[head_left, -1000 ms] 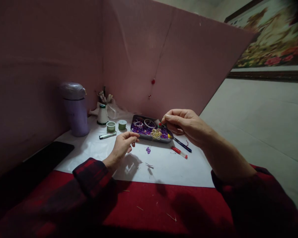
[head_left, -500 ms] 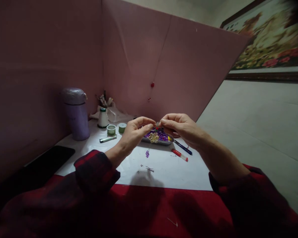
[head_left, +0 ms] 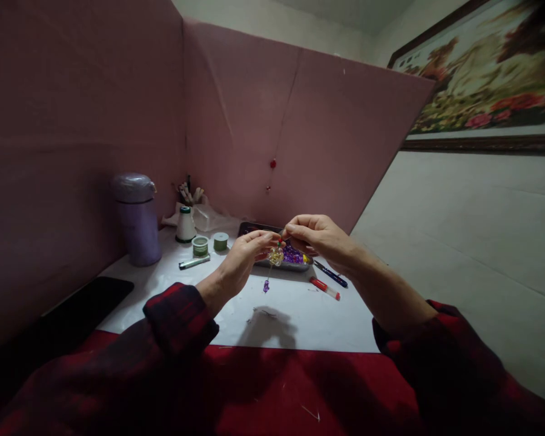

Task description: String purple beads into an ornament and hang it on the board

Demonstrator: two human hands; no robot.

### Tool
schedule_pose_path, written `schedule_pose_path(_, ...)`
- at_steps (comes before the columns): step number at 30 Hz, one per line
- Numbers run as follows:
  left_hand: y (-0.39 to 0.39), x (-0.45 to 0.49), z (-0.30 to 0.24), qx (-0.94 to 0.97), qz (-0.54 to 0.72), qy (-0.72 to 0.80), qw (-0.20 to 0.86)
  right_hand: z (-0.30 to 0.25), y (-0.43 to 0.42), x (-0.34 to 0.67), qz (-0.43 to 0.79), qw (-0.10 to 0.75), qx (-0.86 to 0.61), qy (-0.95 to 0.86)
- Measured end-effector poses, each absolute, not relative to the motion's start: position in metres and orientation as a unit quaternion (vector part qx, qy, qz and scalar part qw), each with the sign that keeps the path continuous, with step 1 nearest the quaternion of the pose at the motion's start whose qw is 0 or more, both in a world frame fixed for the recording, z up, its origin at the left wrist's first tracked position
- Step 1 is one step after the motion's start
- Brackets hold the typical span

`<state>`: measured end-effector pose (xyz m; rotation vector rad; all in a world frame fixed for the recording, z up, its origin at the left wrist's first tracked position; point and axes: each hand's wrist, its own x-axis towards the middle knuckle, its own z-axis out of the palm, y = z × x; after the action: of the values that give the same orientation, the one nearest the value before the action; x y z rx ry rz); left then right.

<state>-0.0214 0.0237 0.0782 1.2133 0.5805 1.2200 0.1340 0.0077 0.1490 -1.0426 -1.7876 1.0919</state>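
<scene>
Beaded ornament (head_left: 276, 257); in right hand (head_left: 321, 237)

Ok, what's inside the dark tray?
In the tray, purple beads and a yellow piece show; the left hand, the right hand and beaded flower hide much of the rest.

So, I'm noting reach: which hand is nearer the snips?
Right. The right hand is just above the snips in the picture; the left hand is farther away, well to their left.

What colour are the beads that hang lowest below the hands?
The lowest hanging beads are purple, as the head view shows.
</scene>
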Motion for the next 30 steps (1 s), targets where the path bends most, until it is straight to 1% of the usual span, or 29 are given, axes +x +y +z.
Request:
schedule_pose_path(6, 0.028, -0.016, 0.058, 0.516, 0.523, 0.241, 0.634, 0.146, 0.012, 0.138, 0.427, 0.394, -0.409, -0.704)
schedule_pose_path(11, 0.023, -0.012, 0.056, 0.54, 0.509, 0.233, 0.628, 0.141, 0.016, 0.143, 0.435, 0.395, -0.411, -0.697)
schedule_pose_path(17, 0.018, -0.008, 0.062, 0.568, 0.502, 0.328, 0.564, 0.128, 0.022, 0.148, 0.44, 0.398, -0.429, -0.681)
schedule_pose_path(23, 0.02, -0.005, 0.064, 0.613, 0.5, 0.34, 0.509, 0.116, 0.028, 0.151, 0.452, 0.384, -0.431, -0.68)
schedule_pose_path(27, 0.023, -0.01, 0.071, 0.615, 0.448, 0.399, 0.513, 0.113, 0.033, 0.16, 0.432, 0.351, -0.464, -0.69)
schedule_pose_path(30, 0.028, -0.016, 0.082, 0.609, 0.405, 0.434, 0.526, 0.113, 0.04, 0.175, 0.464, 0.307, -0.465, -0.689)
